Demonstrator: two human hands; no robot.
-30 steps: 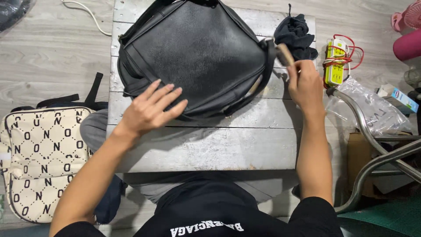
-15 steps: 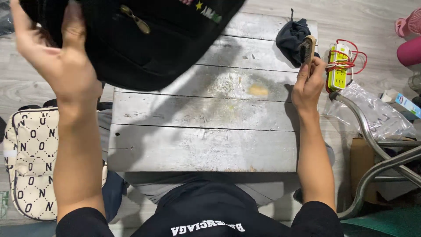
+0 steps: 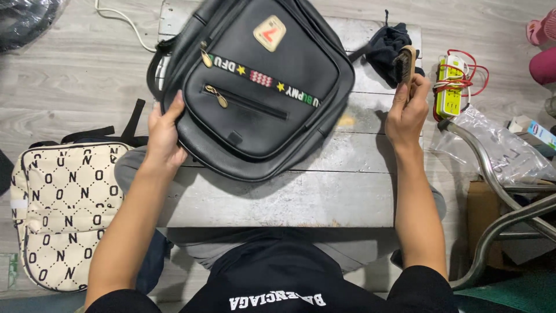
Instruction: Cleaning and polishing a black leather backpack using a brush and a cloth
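my left hand (image 3: 164, 132) clamped on the edge of a black leather backpack (image 3: 255, 87) lying front-up on the grey plank table (image 3: 278, 197), my right hand (image 3: 408, 110) gripping a wooden brush (image 3: 404, 65) upright beside a dark cloth (image 3: 385, 46)

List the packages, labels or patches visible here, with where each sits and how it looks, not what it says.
Small box: far right edge on the floor, white and blue with a red spot.
Clear plastic bag: right of the table, crumpled, faint dark marks.
Square patch: top front of the black backpack gripped by the left hand, tan with a red mark.
Printed strip: slanting across the backpack's front, black with multicoloured marks.
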